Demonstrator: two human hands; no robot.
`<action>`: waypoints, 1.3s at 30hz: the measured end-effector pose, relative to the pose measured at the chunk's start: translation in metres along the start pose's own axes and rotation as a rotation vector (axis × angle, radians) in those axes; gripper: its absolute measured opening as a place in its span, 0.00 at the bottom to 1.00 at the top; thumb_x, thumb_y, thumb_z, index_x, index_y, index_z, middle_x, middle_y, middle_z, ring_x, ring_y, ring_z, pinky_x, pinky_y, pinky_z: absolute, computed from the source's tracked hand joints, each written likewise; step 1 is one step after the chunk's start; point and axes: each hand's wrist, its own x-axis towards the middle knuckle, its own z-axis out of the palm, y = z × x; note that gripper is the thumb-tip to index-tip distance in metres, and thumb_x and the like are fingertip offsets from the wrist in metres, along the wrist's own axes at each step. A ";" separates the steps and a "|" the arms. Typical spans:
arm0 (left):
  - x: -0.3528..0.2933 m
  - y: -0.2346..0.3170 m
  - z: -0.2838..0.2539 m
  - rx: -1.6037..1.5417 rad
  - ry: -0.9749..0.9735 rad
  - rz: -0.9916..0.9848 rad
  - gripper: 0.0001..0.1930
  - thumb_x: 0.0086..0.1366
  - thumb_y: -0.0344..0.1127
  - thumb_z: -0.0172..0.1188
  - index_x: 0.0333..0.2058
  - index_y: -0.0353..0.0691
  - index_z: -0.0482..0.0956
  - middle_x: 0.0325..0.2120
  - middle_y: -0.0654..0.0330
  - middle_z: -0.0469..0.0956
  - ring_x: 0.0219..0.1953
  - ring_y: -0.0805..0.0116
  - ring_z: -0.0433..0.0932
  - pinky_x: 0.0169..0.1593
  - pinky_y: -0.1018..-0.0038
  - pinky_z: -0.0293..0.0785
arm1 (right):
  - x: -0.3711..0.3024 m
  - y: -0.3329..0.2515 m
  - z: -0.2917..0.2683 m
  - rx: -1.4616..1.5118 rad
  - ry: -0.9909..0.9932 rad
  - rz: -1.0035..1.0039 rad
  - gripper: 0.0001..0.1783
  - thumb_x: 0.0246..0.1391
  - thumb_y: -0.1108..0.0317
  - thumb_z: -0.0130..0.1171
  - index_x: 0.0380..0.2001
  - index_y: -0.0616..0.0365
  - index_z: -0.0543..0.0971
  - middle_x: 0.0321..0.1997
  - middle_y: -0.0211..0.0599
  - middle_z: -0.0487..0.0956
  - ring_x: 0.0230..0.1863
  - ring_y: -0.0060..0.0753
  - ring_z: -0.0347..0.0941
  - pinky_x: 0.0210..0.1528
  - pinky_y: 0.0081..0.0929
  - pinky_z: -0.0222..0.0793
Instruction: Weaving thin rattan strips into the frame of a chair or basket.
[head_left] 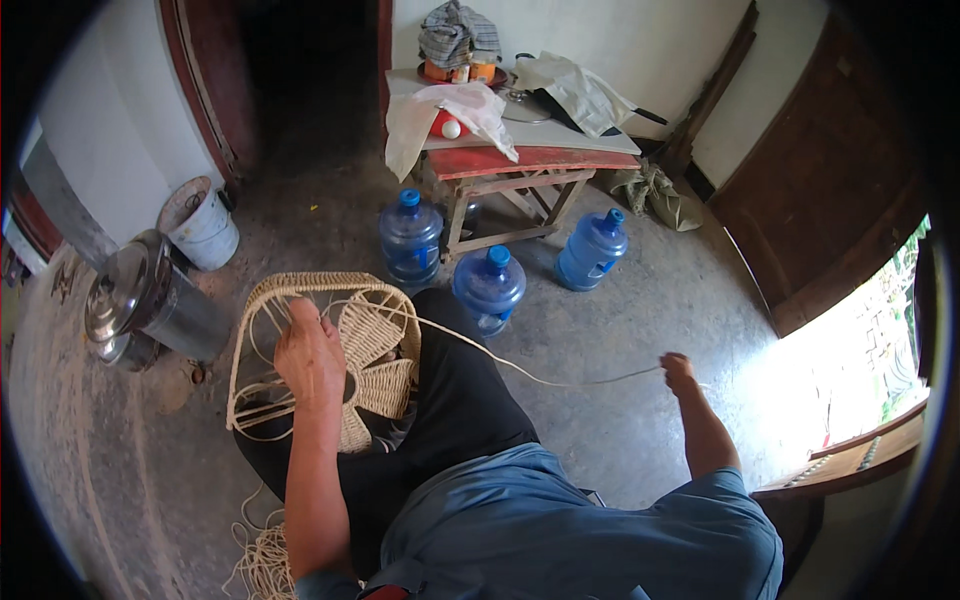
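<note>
A tan woven basket frame (378, 402) rests on my lap, with rounded corners, a wrapped rim and petal-like woven panels inside. My left hand (312, 358) is over its left part, fingers closed on cords near the far rim. What lies under the fingers is partly hidden. From the basket a long pale cord (530, 377) runs to the right, sagging a little. At its other end my right hand (678, 370) is closed on it, arm stretched well out to the side. Beside my left forearm, a loose heap of the same cord (262, 556) lies on the floor.
Three blue water jugs (490, 285) stand ahead, near a red-edged table (540, 160) bearing plastic bags and a pan. To the left are a lidded steel pot (185, 310) and a white bucket (208, 240). A brown door (815, 180) stands at the right.
</note>
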 end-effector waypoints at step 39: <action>-0.003 -0.050 -0.042 -1.115 0.042 -0.468 0.10 0.78 0.27 0.58 0.54 0.34 0.73 0.37 0.59 0.81 0.35 0.76 0.79 0.42 0.78 0.76 | -0.436 -0.266 0.437 -0.558 -0.479 -1.792 0.44 0.60 0.60 0.68 0.77 0.59 0.65 0.74 0.47 0.69 0.59 0.46 0.76 0.62 0.41 0.73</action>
